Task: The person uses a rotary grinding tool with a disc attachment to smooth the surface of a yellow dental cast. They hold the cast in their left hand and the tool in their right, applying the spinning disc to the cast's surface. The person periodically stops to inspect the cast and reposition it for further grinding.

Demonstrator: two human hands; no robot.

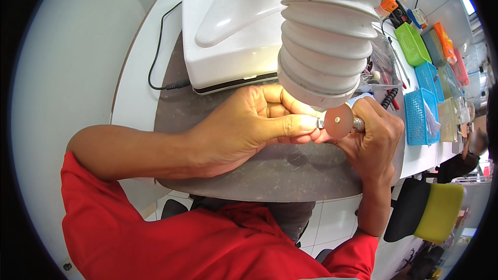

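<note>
Between the thumb and fingers of my left hand (272, 119) I pinch a small shiny metal piece (320, 123), most of it covered by the fingertips. My right hand (377, 130) is wrapped round a rotary handpiece (358, 124) with a metal nose. A thin brown disc (337, 120) with a pale centre screw is mounted on its end. The disc stands right beside the metal piece; whether they touch I cannot tell. Both hands meet just below the mouth of a white ribbed hose (327, 36), in bright light, over a grey worktop (259, 181).
A white machine (233, 26) with a black cable (151, 70) stands behind my left hand. To the right are a coiled black cord (389, 98), a clear plastic bag (381, 62), blue baskets (421, 119) and a green basket (412, 44). A yellow-and-black chair (441, 212) stands beyond.
</note>
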